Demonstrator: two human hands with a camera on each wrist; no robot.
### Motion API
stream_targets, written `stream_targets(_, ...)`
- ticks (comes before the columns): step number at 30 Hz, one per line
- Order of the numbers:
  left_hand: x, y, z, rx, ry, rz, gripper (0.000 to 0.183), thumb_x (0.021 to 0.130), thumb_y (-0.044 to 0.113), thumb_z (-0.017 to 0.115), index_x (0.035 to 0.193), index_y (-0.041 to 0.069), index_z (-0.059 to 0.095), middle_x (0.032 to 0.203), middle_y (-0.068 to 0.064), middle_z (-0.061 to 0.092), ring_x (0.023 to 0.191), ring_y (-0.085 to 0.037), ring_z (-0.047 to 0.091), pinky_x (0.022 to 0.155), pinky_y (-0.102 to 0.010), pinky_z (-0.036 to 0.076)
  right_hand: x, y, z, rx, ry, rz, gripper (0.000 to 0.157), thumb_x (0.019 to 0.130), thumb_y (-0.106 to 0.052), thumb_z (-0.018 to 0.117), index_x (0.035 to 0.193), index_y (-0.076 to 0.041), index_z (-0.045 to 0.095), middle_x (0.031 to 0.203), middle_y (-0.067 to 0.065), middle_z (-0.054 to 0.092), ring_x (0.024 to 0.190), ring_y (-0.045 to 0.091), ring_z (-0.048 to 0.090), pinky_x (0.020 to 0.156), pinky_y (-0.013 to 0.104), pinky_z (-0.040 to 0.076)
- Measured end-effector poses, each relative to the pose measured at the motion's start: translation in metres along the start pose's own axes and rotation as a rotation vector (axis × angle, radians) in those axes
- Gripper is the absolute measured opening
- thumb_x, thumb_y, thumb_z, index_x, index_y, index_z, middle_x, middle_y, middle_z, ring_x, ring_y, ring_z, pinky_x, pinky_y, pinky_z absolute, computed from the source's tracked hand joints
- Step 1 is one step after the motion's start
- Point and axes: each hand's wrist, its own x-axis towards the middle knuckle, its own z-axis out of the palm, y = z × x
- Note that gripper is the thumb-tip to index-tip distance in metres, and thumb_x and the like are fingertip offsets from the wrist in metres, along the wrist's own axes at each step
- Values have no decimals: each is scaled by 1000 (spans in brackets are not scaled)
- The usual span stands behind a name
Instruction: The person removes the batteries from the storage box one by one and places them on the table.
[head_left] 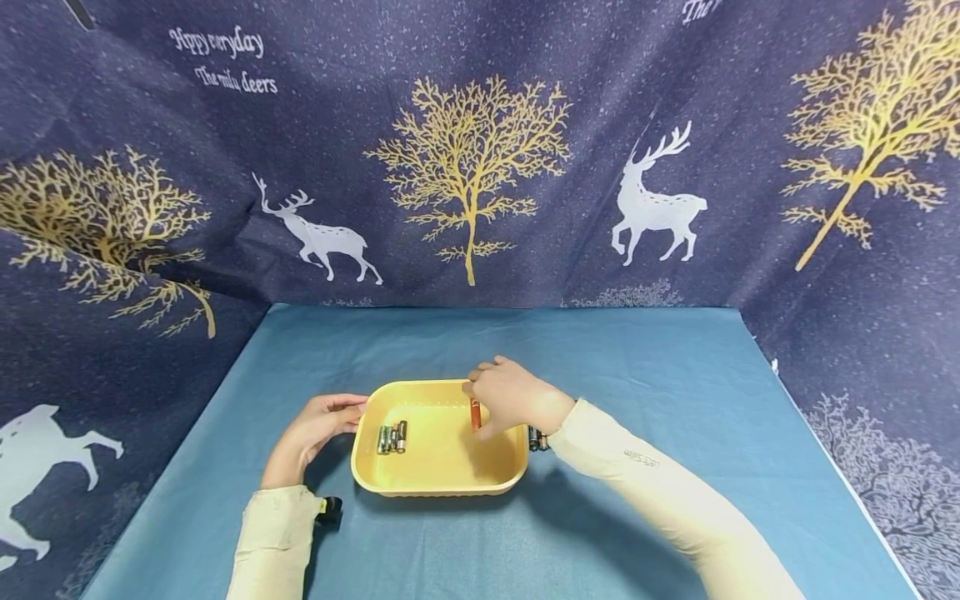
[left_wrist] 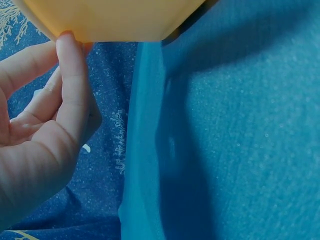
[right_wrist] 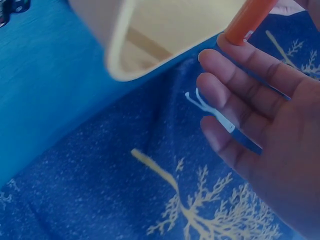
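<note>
A yellow plastic basin (head_left: 435,479) stands on the blue cloth. At its left end my left hand (head_left: 318,429) pinches the wall; in the left wrist view the fingertips (left_wrist: 67,45) meet its edge. Over the basin's right part, my right hand (head_left: 517,400) holds an orange battery (head_left: 476,414) between thumb and finger. That orange battery (right_wrist: 247,22) shows in the right wrist view with the other fingers spread apart from it. Several batteries (head_left: 393,438), green and dark, stand side by side in the basin's left part.
Dark batteries (head_left: 537,439) sit on the blue cloth (head_left: 420,550) just right of the basin, partly hidden by the right wrist. A dark patterned curtain (head_left: 480,333) with deer and trees rises behind the table. A black device (head_left: 330,511) is at the left wrist.
</note>
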Motion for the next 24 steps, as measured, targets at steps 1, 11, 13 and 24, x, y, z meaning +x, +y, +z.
stream_targets(1, 0, 0, 0, -3, 2, -2, 38, 93, 4, 61, 124, -17, 54, 103, -9, 69, 78, -11, 66, 73, -27, 56, -2, 2, 0, 7, -1, 7, 44, 72, -50, 76, 100, -17, 67, 97, -3, 62, 92, 17, 55, 87, 38, 44)
stream_targets(11, 0, 0, 0, -4, 1, 4, 38, 94, 4, 60, 124, -18, 53, 104, -11, 69, 79, -11, 66, 74, -27, 56, -24, 21, -4, 55, 0, 46, 54, 74, -46, 77, 112, -9, 67, 108, 3, 65, 102, 22, 57, 97, 47, 43)
stream_targets(13, 0, 1, 0, 2, -2, 4, 39, 94, 5, 60, 125, -18, 53, 105, -11, 69, 79, -11, 66, 74, -27, 56, -28, 25, -3, 64, -4, 49, 53, 74, -45, 77, 111, -9, 67, 108, 3, 65, 101, 22, 57, 95, 46, 43)
stream_targets(24, -2, 3, 0, 25, 6, -5, 40, 94, 8, 62, 125, -16, 54, 106, -12, 68, 80, -12, 66, 77, -31, 56, -50, 44, 9, 99, -40, 92, 36, 74, -41, 76, 98, -16, 66, 104, 2, 63, 100, 24, 56, 95, 50, 43)
